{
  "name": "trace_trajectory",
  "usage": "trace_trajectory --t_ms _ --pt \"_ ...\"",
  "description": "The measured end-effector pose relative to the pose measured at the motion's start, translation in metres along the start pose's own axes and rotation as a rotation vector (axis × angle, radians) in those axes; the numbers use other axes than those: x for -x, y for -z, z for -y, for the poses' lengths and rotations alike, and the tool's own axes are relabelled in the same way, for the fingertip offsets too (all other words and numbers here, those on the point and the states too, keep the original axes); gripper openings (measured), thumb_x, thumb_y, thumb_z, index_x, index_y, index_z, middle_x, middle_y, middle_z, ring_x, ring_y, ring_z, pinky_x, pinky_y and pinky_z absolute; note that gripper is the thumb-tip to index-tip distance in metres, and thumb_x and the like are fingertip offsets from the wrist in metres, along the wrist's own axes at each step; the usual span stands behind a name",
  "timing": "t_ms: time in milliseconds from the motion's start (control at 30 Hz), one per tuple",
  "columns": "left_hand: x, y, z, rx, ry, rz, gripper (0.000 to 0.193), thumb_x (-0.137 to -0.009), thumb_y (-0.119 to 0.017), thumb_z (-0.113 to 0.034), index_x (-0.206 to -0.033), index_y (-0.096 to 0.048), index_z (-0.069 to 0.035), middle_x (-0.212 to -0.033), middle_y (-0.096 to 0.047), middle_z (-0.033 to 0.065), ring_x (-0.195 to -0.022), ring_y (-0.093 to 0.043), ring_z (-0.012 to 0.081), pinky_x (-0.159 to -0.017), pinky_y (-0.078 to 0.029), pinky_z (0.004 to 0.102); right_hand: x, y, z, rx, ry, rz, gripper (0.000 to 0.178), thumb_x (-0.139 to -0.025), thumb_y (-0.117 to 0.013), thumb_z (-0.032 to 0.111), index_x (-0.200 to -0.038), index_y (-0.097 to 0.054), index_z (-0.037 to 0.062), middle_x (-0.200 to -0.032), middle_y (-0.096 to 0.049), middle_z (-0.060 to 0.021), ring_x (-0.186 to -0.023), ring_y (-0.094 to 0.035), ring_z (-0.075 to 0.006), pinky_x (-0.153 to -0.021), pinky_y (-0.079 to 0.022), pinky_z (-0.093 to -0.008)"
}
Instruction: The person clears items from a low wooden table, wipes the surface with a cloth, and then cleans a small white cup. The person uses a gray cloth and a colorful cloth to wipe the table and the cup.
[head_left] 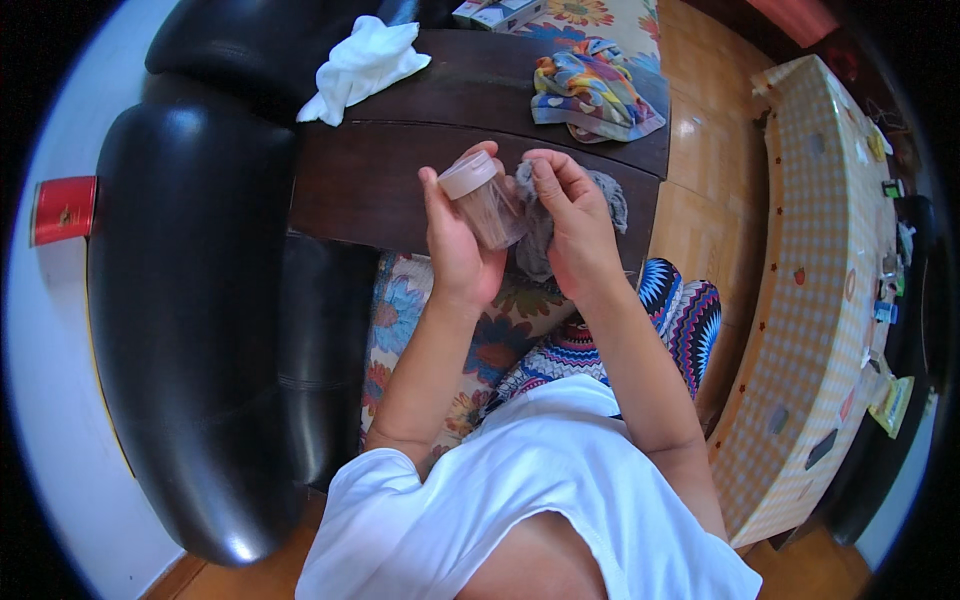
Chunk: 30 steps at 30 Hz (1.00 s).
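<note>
My left hand (462, 252) is closed around a small clear jar (492, 212) with a pale pinkish lid (467, 175). The jar tilts, its lid toward the upper left, and thin pale sticks that look like toothpicks show through its wall. Just to its right, my right hand (583, 240) pinches a crumpled grey cloth (536, 232) between thumb and fingers. Part of the cloth hangs below the fingers beside the jar, and another part shows behind the hand. Both hands are above a dark wooden table (350, 185).
A white cloth (365, 65) and a colourful patterned cloth (595, 90) lie on the table's far side. A black leather sofa (180, 330) stands left, with a red tin (65, 210) beyond it. On the right is a long table with a checked cover (800, 250) and several small items.
</note>
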<state>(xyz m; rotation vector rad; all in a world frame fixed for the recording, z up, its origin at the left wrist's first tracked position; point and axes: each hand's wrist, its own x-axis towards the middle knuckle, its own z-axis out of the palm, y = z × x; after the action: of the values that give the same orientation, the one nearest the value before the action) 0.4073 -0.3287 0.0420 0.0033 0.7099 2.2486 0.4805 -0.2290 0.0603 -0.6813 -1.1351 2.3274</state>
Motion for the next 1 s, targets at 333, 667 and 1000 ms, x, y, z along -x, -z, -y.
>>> trace_trajectory --t_ms 333,667,1000 --pt "0.002 -0.014 -0.010 -0.140 -0.034 -0.129 0.072 -0.108 -0.023 -0.064 -0.130 -0.060 -0.007 -0.102 -0.068 0.0050 -0.093 -0.065 0.0166 -0.087 -0.056 0.0336 0.017 -0.006 -0.002 0.255 0.090 0.316 0.054 -0.100 -0.070 0.022 -0.146 -0.048 0.0036 -0.136 -0.054 -0.0057 -0.126 -0.049 -0.0152 -0.112 -0.036 -0.0306" --pt "0.014 -0.017 0.016 -0.494 -0.252 -0.084 0.068 -0.109 -0.023 -0.063 -0.133 -0.058 -0.010 -0.120 -0.064 0.0053 -0.112 -0.062 0.0186 -0.100 -0.051 0.0356 0.003 -0.002 -0.005 0.203 -0.038 0.112 0.030 -0.108 -0.057 0.024 -0.131 -0.057 0.0047 -0.118 -0.059 -0.0040 -0.108 -0.053 -0.0104 -0.098 -0.043 -0.0265" --pt "0.001 -0.020 -0.010 -0.237 -0.038 -0.091 0.065 -0.109 -0.030 -0.061 -0.138 -0.057 -0.009 -0.117 -0.067 0.0073 -0.113 -0.064 0.0208 -0.099 -0.052 0.0396 -0.011 0.013 -0.013 0.242 0.130 -0.177 0.024 -0.098 -0.073 0.023 -0.092 -0.063 0.0020 -0.085 -0.061 -0.0028 -0.079 -0.054 -0.0112 -0.074 -0.045 -0.0262"
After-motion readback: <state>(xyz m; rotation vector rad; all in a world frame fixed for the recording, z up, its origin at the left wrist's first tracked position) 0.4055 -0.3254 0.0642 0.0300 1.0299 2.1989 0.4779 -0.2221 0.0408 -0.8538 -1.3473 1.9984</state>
